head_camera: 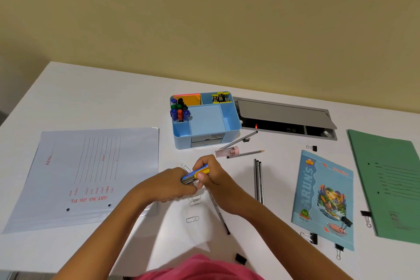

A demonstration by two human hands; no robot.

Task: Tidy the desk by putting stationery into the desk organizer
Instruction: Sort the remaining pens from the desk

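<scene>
Both hands meet at the middle of the white desk (102, 98), in front of the blue organizer (183, 141) and apart from it. The left hand (173, 183) has its fingers curled round one end of a small bundle of pens (193, 175), one blue and yellow and the rest silvery. The right hand (210, 171) grips the same bundle from the other side, thumb pressed on top. The bundle is held just above the desk, not in the organizer. The organizer's back left slot holds upright markers (179, 110), with sticky notes (193, 99) beside them. Paper clips (194, 200) lie just below the hands, and a black pen (221, 218) runs under the right forearm. Three dark pencils (259, 182) lie side by side to the right, and another pencil (245, 154) touches a pink case (227, 151) near the organizer. There is a white folder (91, 173) at left, a notebook (322, 198) and a green folder (391, 186) at right, and a binder clip (312, 148) above the notebook.
</scene>
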